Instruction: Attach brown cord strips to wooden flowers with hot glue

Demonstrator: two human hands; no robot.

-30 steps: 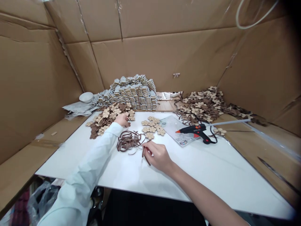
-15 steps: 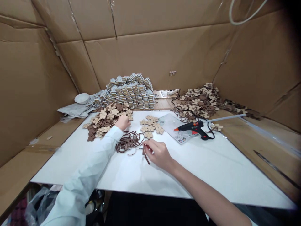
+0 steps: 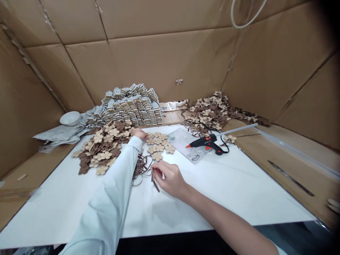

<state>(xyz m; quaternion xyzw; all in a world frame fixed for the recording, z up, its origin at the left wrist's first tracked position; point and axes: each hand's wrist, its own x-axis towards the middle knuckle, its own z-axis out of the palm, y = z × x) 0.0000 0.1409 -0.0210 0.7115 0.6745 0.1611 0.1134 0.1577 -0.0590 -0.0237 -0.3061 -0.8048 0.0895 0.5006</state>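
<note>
**Right hand pinches a brown strip; left hand meets the edge of the tan flower cluster**

The tan flower cluster (image 3: 157,157) lies on the white tabletop (image 3: 239,191), directly beyond the right hand's (image 3: 170,177) fingertips. The left hand (image 3: 140,134) is nearer to it, its fingertips at the cluster's far-left edge. Its fingers are drawn together, but I cannot tell whether they grip a flower or merely touch one.

The right thumb and forefinger are pressed together on the brown strip (image 3: 156,184), which seems doubled over. Its long axis runs down from the pinch toward the tabletop's near edge, slanting slightly right. Just left of it, partly behind the pale sleeve (image 3: 111,191), is the strip tangle (image 3: 140,165).

Counted: two hands, one pinched strip, one hot-glue gun (image 3: 204,142) with one clear glue stick (image 3: 236,129) behind it, one white bowl (image 3: 70,118), and one dark blade (image 3: 290,178) at right. The cluster shows roughly nine flowers; overlapping edges blur the exact number. The left flower pile (image 3: 103,145), the back-right flower heap (image 3: 207,109), the packet stack (image 3: 132,109) and the tangle hold too many pieces to count.
</note>
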